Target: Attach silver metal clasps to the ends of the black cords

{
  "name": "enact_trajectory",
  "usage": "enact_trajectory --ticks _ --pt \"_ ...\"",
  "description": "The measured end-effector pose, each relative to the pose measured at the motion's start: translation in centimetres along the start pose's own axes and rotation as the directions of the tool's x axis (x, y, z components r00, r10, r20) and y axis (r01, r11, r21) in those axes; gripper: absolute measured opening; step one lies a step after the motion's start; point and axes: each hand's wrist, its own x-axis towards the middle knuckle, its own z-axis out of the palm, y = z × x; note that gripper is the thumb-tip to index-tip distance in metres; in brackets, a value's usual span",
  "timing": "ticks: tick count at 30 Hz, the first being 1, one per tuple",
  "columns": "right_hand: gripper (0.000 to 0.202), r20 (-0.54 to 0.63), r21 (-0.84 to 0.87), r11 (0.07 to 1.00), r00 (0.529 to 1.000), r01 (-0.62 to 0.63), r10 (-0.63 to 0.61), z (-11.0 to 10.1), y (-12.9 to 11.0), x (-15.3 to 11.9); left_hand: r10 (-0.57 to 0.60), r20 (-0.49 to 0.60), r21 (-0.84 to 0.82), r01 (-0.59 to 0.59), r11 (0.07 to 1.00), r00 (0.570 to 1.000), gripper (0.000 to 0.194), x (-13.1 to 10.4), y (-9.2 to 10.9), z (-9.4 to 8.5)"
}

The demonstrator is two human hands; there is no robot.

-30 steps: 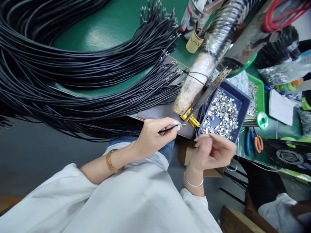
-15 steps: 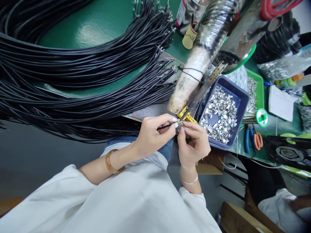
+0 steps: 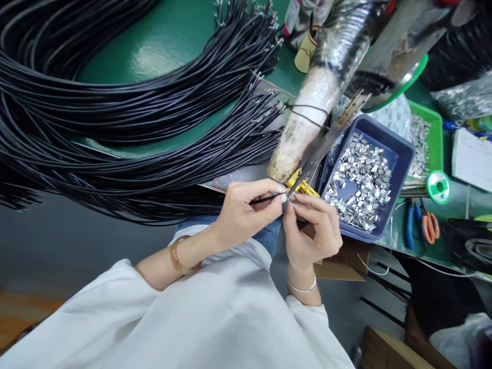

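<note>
My left hand (image 3: pixel 246 212) pinches a black cable (image 3: pixel 266 198) close to its end, thumb against forefinger. Facing it, my right hand (image 3: pixel 313 228) has its fingertips closed on a small silvery metal piece (image 3: pixel 289 198), which meets the cable's end. Fingers cover most of that joint, so its details are hidden. Just beyond the fingertips are a yellow clip (image 3: pixel 305 187) and a long thin metal bar (image 3: pixel 326 143). To the right of my right hand stands a blue tray (image 3: pixel 402 154) of loose small metal shells (image 3: pixel 363 179).
Large bundles of black cables (image 3: pixel 154 113) cover the left of the green table (image 3: pixel 154 54). A plastic-wrapped duct (image 3: pixel 307 110) slants down behind my hands. On the right are a green tray (image 3: pixel 436 128), a solder spool (image 3: pixel 438 187) and orange-and-blue-handled pliers (image 3: pixel 429 228).
The view has shifted slightly, so the trays and pliers appear farther right. Both hands keep their pinch on the cable and the metal piece, nearly still.
</note>
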Motion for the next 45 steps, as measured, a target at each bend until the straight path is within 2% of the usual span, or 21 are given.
enact_trajectory --ticks 6,10,15,20,23,27,31,35,36,38,40,42,45 --pt "0.018 0.011 -0.035 0.998 0.999 0.053 -0.052 -0.2 0.3 -0.8 -0.199 0.079 -0.068 0.204 0.977 0.977 0.011 -0.3 -0.1 0.0" --pt "0.017 0.025 -0.038 0.999 0.999 0.037 -0.036 -0.2 0.5 -0.9 -0.237 0.074 -0.079 0.243 0.967 0.969 0.012 -0.4 -0.3 0.2" --pt "0.018 0.032 -0.017 1.0 0.999 -0.006 0.007 0.2 0.6 -0.4 -0.209 0.035 -0.05 0.21 0.976 0.977 0.011 -0.5 -0.5 0.4" --pt "0.018 0.009 -0.041 0.999 1.0 0.003 -0.003 0.2 0.3 0.2 -0.086 -0.008 -0.001 0.086 0.996 0.996 0.008 -0.3 0.0 0.3" --pt "0.017 0.001 -0.038 0.999 0.999 0.034 -0.034 0.0 0.1 0.0 -0.043 0.003 0.013 0.043 0.999 0.999 0.008 -0.3 0.2 0.2" --pt "0.019 0.049 -0.04 0.996 0.995 0.086 -0.084 -0.3 0.2 -0.7 -0.095 0.033 0.022 0.094 0.995 0.995 0.011 -0.5 -0.2 0.0" --pt "0.017 0.068 0.021 0.999 0.997 0.027 -0.029 -0.3 0.3 -0.9 -0.136 0.054 0.017 0.135 0.991 0.989 0.01 -0.8 -0.2 -0.2" --pt "0.014 -0.009 0.174 0.978 0.993 -0.112 0.116 -0.5 0.8 -0.9 -0.152 0.186 0.013 0.152 0.988 0.971 0.008 -1.2 0.1 -0.7" --pt "0.015 -0.049 0.177 0.976 0.99 -0.123 0.134 -0.7 0.9 -0.9 -0.168 0.223 -0.004 0.173 0.985 0.96 0.008 -1.3 0.2 -0.8" --pt "0.013 -0.157 0.142 0.988 0.984 -0.061 0.084 -1.2 1.3 -0.9 -0.215 0.249 -0.063 0.238 0.969 0.944 0.009 -1.5 0.2 -1.1" --pt "0.01 -0.275 0.115 0.991 0.961 0.062 -0.028 -1.6 1.4 -0.9 -0.266 0.213 -0.134 0.298 0.945 0.94 0.011 -1.5 0.2 -1.3" --pt "0.017 -0.348 0.13 0.98 0.932 0.151 -0.097 -1.7 1.3 -0.8 -0.287 0.16 -0.176 0.313 0.933 0.945 0.013 -1.5 0.2 -1.4" --pt "0.032 -0.298 0.174 0.982 0.954 0.077 -0.022 -1.5 0.8 -0.8 -0.238 0.11 -0.155 0.253 0.955 0.965 0.013 -1.6 0.2 -1.4"
